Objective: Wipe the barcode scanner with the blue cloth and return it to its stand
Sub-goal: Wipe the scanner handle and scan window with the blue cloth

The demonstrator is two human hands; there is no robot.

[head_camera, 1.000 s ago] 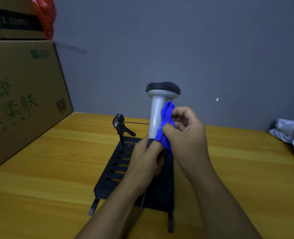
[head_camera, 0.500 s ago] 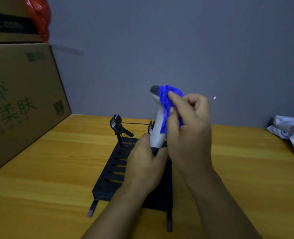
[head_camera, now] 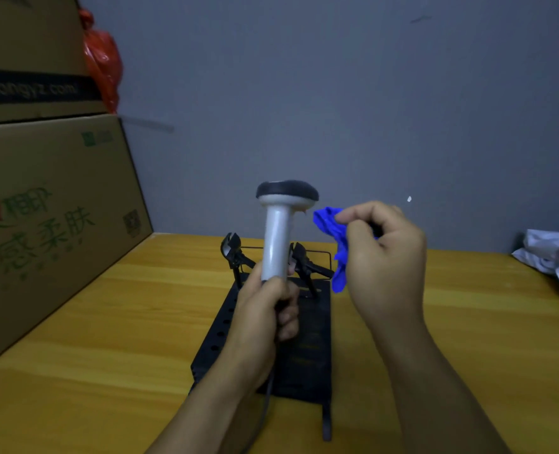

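My left hand [head_camera: 265,309] grips the lower handle of the grey barcode scanner [head_camera: 278,231], which stands upright with its dark head on top. Its cable [head_camera: 265,407] hangs down past my wrist. My right hand [head_camera: 383,257] pinches the crumpled blue cloth [head_camera: 333,237] just to the right of the scanner, a small gap apart from the handle. Below both hands lies the black slotted stand [head_camera: 307,348] on the wooden table, with two black clamp arms [head_camera: 233,252] rising at its far end.
Stacked cardboard boxes [head_camera: 42,204] line the left side, with a red plastic bag [head_camera: 102,63] behind them. Crumpled white paper [head_camera: 556,257] lies at the far right on the yellow wooden table [head_camera: 107,355]. A grey wall closes the back.
The cloth was on the scanner's handle, then its head; now my right hand has pulled it off to the right. The scanner is upright again and the view has shifted.
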